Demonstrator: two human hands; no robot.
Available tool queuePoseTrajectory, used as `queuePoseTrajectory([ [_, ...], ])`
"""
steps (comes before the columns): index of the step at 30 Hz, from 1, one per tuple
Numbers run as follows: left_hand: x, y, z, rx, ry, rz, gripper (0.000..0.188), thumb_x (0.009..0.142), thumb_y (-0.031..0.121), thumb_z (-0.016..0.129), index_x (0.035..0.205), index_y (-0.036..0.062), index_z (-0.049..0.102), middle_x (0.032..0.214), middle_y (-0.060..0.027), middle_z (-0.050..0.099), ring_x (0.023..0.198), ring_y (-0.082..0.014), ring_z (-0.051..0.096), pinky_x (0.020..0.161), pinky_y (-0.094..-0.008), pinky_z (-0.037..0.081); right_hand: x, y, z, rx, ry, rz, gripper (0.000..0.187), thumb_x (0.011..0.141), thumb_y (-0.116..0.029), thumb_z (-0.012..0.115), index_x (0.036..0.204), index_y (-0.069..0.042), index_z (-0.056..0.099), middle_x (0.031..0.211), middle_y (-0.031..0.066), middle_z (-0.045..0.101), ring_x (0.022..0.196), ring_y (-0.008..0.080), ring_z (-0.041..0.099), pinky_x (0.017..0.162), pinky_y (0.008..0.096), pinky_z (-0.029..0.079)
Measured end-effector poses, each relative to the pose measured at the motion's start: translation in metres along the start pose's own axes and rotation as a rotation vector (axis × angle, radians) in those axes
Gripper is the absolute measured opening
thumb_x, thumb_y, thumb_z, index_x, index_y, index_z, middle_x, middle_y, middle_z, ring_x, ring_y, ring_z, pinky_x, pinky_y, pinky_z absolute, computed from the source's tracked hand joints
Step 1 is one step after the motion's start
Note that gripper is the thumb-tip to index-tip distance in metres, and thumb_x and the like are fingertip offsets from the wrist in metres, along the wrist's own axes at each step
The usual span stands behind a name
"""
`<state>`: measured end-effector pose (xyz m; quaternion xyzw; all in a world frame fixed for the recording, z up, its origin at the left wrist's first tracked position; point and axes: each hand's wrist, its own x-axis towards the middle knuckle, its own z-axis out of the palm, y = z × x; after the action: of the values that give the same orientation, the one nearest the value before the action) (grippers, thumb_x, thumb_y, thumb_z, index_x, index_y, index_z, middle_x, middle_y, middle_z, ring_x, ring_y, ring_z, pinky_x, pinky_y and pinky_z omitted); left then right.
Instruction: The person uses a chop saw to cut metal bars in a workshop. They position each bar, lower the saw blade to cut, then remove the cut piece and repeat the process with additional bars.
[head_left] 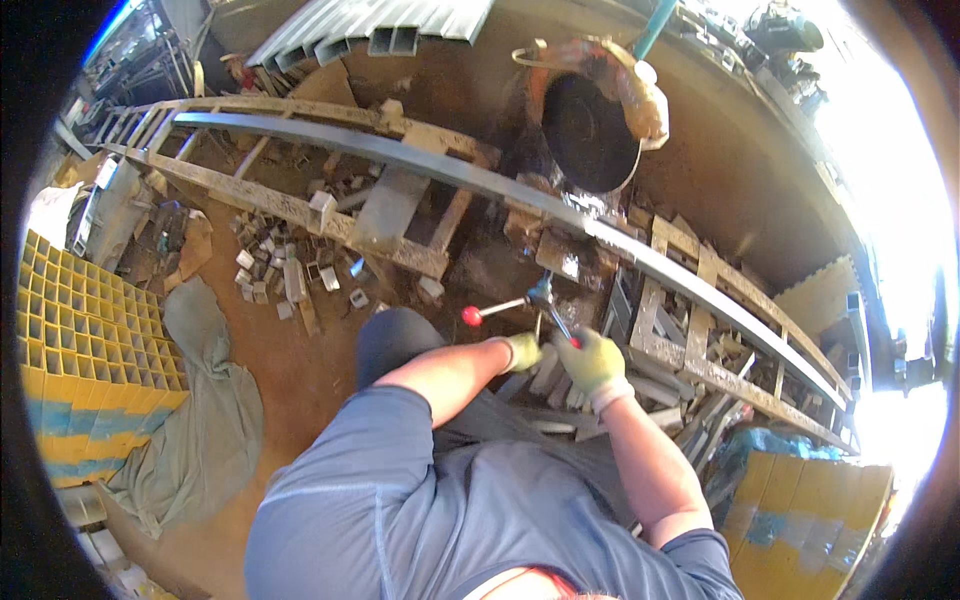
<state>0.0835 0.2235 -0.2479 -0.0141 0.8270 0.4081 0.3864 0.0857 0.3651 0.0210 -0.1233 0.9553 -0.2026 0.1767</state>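
Nearest the camera, the person's own torso in a blue-grey shirt [420,500] fills the lower frame and hides whatever lies below the forearms; the bottom edge cuts it off.

Left hand [522,351], in a yellow-green glove, is curled shut; what it grips is hard to make out (it sits at the base of the tool, fingers hidden behind the wrist). Right hand [592,362], same kind of glove, is closed around one red-tipped handle of a long-handled tool [528,302]. The other handle, ending in a red ball, sticks out to the left of the left hand. The tool's dark head lies just beyond both hands; its exact form is too small to tell.

Right of the right hand: a jumble of grey metal offcuts [665,385], partly hidden under the arm.

Left of the left hand, on the dirt floor: a grey cloth [200,400], and further left a yellow grid panel [85,330], cut by the fisheye rim.

Beyond the hands: a long curved steel rail [470,178] lying across a rusty ladder-like frame [300,210], small square tube scraps [275,265] beneath it.

Farthest: a round dark pan [588,132] and a stack of grey square tubes [390,25]. The far right is blown out by glare.
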Motion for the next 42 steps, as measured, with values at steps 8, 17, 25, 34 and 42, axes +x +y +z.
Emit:
queuePoseTrajectory([
  [8,-0.108,0.084,-0.030,0.741,-0.361,0.367,0.045,0.109,0.037,0.061,0.145,0.0123,0.071,0.138,-0.0136,0.078,0.133,-0.0269,0.071,0.117,-0.0412,0.049,-0.005,0.016,0.032,0.450,0.023,-0.016,0.061,0.102,-0.057,0.077,0.130,-0.003,0.079,0.111,0.0224,0.083,0.104,0.0349,0.081,0.095,0.0431,0.061],
  [17,-0.214,0.057,-0.247,-1.100,0.822,0.371,0.050,0.110,0.035,0.075,0.144,-0.0011,0.068,0.130,-0.0137,0.080,0.119,-0.0232,0.077,0.097,-0.0416,0.062,-0.016,0.078,0.060,1.104,-0.152,0.194,0.044,0.115,-0.035,0.069,0.145,-0.001,0.070,0.108,0.0062,0.080,0.083,0.0127,0.073,0.068,0.0285,0.059],
  [25,-0.096,-0.003,-0.278,-1.342,1.014,0.022,0.106,0.091,0.078,0.081,0.158,-0.0010,0.061,0.151,-0.0210,0.069,0.123,-0.0341,0.069,0.113,-0.0480,0.051,-0.016,0.096,0.098,0.962,-0.195,0.123,0.042,0.113,-0.027,0.072,0.145,0.001,0.070,0.116,0.0061,0.079,0.090,0.0129,0.074,0.080,0.0300,0.060],
  [34,-0.117,0.044,-0.280,-1.598,1.194,0.391,0.089,0.090,0.044,0.097,0.154,-0.0048,0.059,0.140,-0.0105,0.072,0.125,-0.0248,0.066,0.117,-0.0420,0.045,-0.014,0.065,0.026,0.717,0.133,-0.014,0.032,0.114,-0.014,0.069,0.142,-0.001,0.075,0.129,0.0064,0.079,0.112,0.0129,0.071,0.099,0.0292,0.058],
  [42,-0.187,0.051,-0.197,-1.516,0.883,0.369,0.033,0.103,0.036,0.081,0.124,0.0104,0.078,0.114,-0.0032,0.078,0.098,-0.0184,0.071,0.086,-0.0351,0.060,0.026,-0.040,-0.060,0.093,0.552,-0.702,0.049,0.097,-0.010,0.081,0.144,-0.002,0.071,0.136,0.0213,0.075,0.125,0.0395,0.072,0.112,0.0485,0.054],
])
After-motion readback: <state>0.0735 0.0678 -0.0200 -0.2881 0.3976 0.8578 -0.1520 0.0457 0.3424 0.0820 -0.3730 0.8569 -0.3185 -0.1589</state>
